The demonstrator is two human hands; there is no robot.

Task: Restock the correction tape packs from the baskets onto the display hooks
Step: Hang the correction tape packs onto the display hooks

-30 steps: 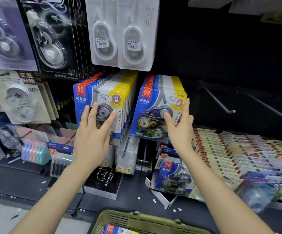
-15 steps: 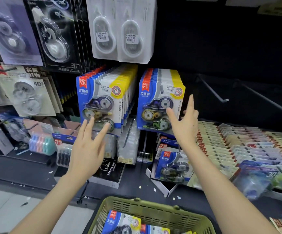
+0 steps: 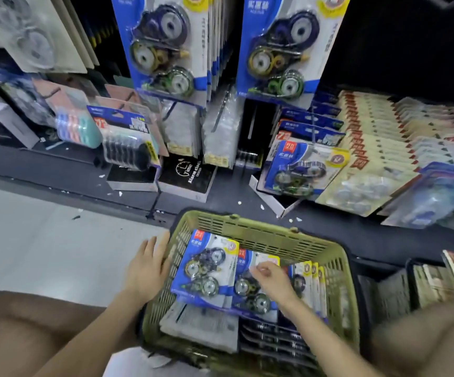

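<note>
Both hands have dropped from the hanging display to the green basket (image 3: 261, 229). The left hand (image 3: 146, 268), fingers spread and empty, steadies its rim. The right hand (image 3: 273, 281) pinches toward a correction tape pack (image 3: 204, 268) lying inside. Farther off, both hooked rows (image 3: 283, 47) hang full, so a fresh pickup looks to be starting.

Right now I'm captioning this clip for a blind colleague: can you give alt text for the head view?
A person's right hand reaches onto blue correction tape packs in a green basket, while the left hand rests on the basket's left rim. Above, full rows of matching packs hang on the display.
</note>
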